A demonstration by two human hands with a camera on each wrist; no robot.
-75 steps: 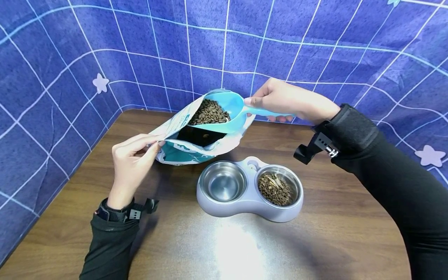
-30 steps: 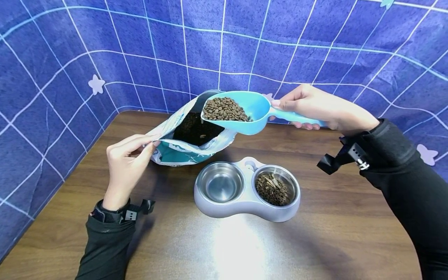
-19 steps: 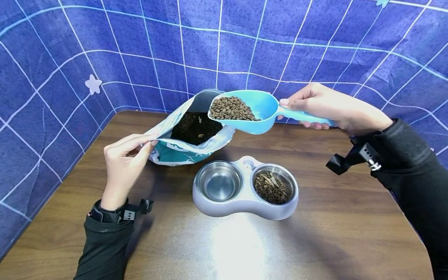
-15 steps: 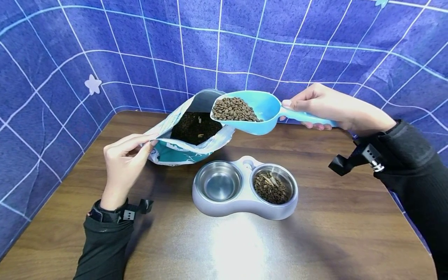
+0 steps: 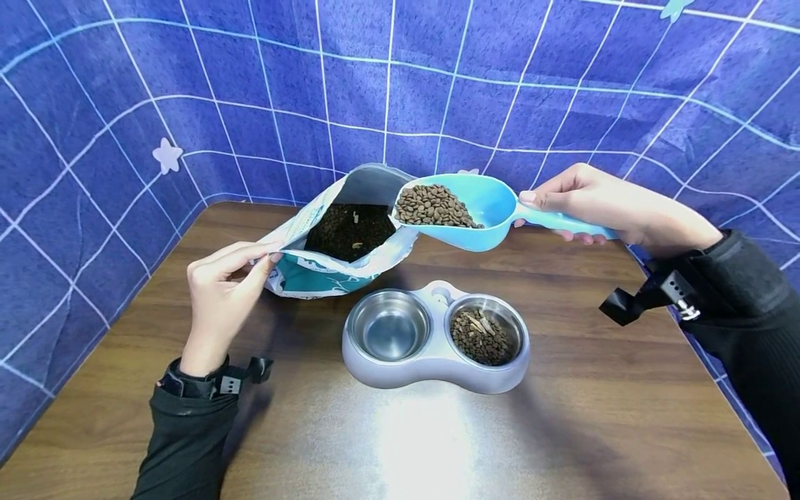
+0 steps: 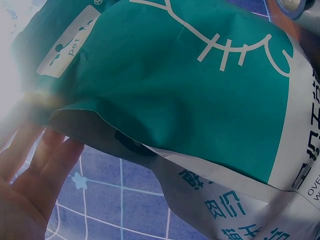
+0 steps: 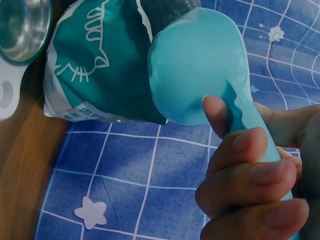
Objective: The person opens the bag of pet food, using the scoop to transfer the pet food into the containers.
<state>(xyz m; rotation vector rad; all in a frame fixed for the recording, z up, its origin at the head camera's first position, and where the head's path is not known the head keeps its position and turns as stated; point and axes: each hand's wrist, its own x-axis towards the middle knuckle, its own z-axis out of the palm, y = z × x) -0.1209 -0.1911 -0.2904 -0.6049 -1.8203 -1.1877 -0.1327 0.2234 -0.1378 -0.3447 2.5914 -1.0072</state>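
Note:
With my right hand (image 5: 594, 205) I grip the handle of a light blue scoop (image 5: 484, 239), held level at the right of the bag's mouth. Brown kibble (image 5: 434, 206) fills the front of its bowl. My left hand (image 5: 228, 288) pinches the left edge of a white and teal pet food bag (image 5: 331, 278) between thumb and fingers, and the bag gapes wide. Inside it, dark kibble (image 5: 350, 229) shows with a few pale bits. The right wrist view shows the scoop's underside (image 7: 200, 65) and my fingers (image 7: 245, 175) curled round its handle.
In front of the bag, a pale grey double bowl stand (image 5: 431, 371) rests on the wooden table (image 5: 300, 417). Its left steel bowl (image 5: 389, 326) shows bare shiny metal; the right bowl (image 5: 515, 330) contains kibble with pale strips. A blue gridded cloth (image 5: 350, 83) hangs behind the table.
My right hand has lifted the scoop of kibble out of the bag and drawn it right, its tip now by the bag's right rim. My left hand keeps its pinch on the bag.

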